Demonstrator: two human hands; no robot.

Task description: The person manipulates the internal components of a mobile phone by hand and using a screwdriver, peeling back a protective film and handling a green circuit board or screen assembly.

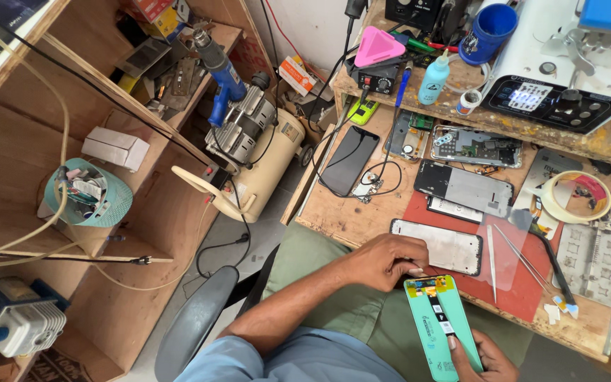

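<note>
A green-backed phone screen panel (441,324) with a flex cable at its top end is held over my lap, beside the workbench edge. My right hand (488,361) grips its lower end, thumb on the green face. My left hand (385,260) is curled at the panel's top end with its fingertips on the top edge. Just beyond my left hand a white phone frame (447,247) lies on the red mat (514,283).
On the wooden bench (334,212) lie tweezers (514,255), a tape roll (575,197), several opened phones (464,187), a black phone (349,160), a squeeze bottle (433,78) and a white machine (567,64). A compressor (263,152) and a stool (196,322) stand on the floor to the left.
</note>
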